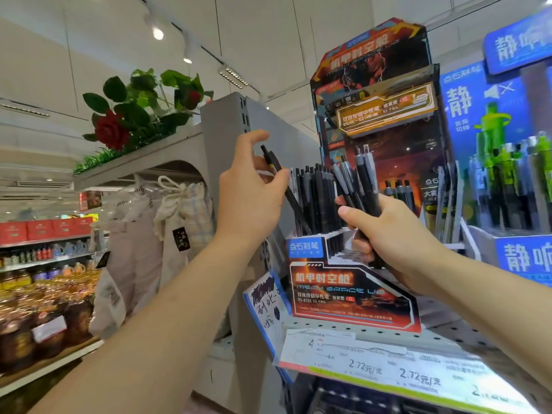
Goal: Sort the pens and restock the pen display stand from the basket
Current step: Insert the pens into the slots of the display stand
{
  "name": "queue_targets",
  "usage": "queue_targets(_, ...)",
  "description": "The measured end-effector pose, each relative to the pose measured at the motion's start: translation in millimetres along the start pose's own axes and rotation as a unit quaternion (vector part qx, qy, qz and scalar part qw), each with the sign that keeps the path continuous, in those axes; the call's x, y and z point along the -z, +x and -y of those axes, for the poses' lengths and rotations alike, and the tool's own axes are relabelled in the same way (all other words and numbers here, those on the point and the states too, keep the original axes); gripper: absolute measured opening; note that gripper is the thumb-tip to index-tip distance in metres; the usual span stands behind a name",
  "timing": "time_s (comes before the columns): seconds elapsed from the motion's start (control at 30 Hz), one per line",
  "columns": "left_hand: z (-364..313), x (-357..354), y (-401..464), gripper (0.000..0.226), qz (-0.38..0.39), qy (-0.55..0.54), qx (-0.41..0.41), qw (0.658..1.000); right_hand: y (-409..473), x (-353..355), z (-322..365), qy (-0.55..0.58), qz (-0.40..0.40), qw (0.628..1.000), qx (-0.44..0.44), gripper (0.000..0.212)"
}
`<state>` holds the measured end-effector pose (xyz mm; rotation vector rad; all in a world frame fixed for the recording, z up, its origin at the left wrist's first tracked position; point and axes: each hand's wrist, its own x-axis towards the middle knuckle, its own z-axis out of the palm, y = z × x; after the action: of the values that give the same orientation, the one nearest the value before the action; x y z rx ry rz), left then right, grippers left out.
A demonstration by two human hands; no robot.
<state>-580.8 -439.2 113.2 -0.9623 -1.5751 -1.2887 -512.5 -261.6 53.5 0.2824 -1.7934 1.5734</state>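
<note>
A grey perforated metal shelf (388,334) carries the goods, with a strip of white price labels (397,366) along its front edge. On the shelf, toward its left end, stands the tall red, orange and black cardboard pen display stand (355,297), its printed backboard rising high behind the stepped front compartments. Just beside it, toward the shelf's right end, stands a blue cardboard display (507,162) filled with green and grey pens. Past the shelf's left end, pale cloth drawstring bags (176,210) hang under a grey ledge, and a red artificial rose with green leaves (112,130) rests on top of that ledge. A white scribble pad with a blue border (268,312) hangs at the stand's lower left corner.

In the stand's left front compartment, a row of black pens (316,198) stands upright and closely packed.

The right hand (397,234) is in front of the stand's right side, its fingers curled round a bundle of black and grey pens (363,180) that fans upward from the fist, thumb pressed across the barrels.

The left hand (251,189) is raised at the stand's left edge, pinching a single slim black pen (283,186) between thumb and fingers, with the upper fingers loosely spread. That pen tilts, its clicker end up and to the left, its lower end reaching down beside the row of standing pens; whether the tip is inside the compartment cannot be told.
</note>
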Motion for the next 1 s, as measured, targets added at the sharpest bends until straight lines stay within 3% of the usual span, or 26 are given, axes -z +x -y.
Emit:
queue_targets(0.1,-6.2,-1.0,2.5,0.032,0.013,0.031,-0.027,0.999,0.6,0.4,0.3,-0.026,0.009,1.0,0.01,0.011)
queue_targets(0.3,-14.7,-11.0,5.7,0.038,0.079,0.116,-0.064,0.988,-0.3,2.8,2.2,-0.024,0.025,0.999,0.004,0.011)
queue_targets(0.43,-13.0,-14.1,14.6,0.037,0.097,0.113,-0.04,0.988,0.2,3.2,1.7,-0.017,0.028,0.999,0.008,0.012)
queue_targets(0.6,-4.4,-12.0,12.8,0.047,0.129,0.222,-0.058,0.965,-0.1,-1.2,-0.5,-0.042,0.026,0.998,0.03,0.009)
queue_targets(1.0,0.9,-14.7,24.6,0.057,0.212,0.287,-0.076,0.931,-0.6,11.3,-2.2,-0.049,0.04,0.998,0.017,0.009)
